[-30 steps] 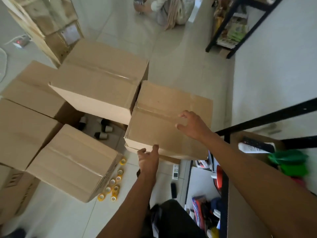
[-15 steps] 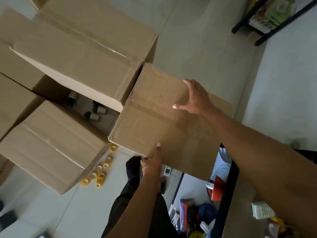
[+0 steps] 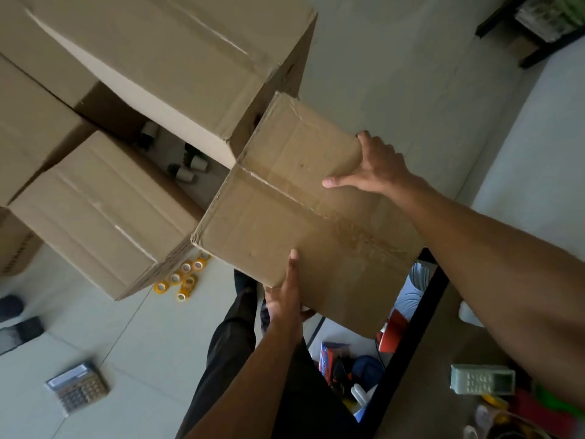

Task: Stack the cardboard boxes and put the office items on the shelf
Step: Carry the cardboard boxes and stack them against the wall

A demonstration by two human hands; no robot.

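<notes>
Right now both hands grip a plain brown taped cardboard box (image 3: 304, 223), held aloft at centre frame. Left hand (image 3: 285, 299) clasps its six o'clock edge, thumb on top, fingers hidden beneath. Right hand (image 3: 376, 166) curls over the two o'clock edge, thumb spread. Yellow tape rolls (image 3: 186, 277) lie on the floor at eight o'clock.

Dim, soft daylight — pale floor (image 3: 395, 90) brightest at upper centre; lower right shelf (image 3: 411, 327) area in shadow; motion blur at frame edges — wide-angle distortion bends straight lines; no glare.
</notes>
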